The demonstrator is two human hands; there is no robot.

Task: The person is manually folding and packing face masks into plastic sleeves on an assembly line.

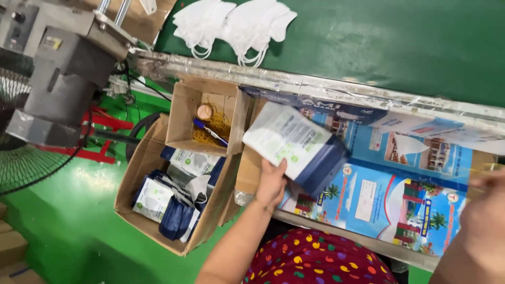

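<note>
My left hand (271,184) grips the lower corner of a stack of flat white-and-blue packets (292,147), held up over the gap between the table edge and the boxes. My right hand (481,226) is blurred at the right edge, above the colourful printed sheets (400,184) lying on the table; whether it holds anything cannot be made out. A pile of white face masks (231,23) lies on the green conveyor belt (400,42) beyond.
A large cardboard box (138,173) on the green floor holds more white-and-blue packets (158,202). A smaller box (184,113) perched above it holds rubber bands, a pen and a tape roll. A grey machine (63,68) and a fan guard (21,158) stand at left.
</note>
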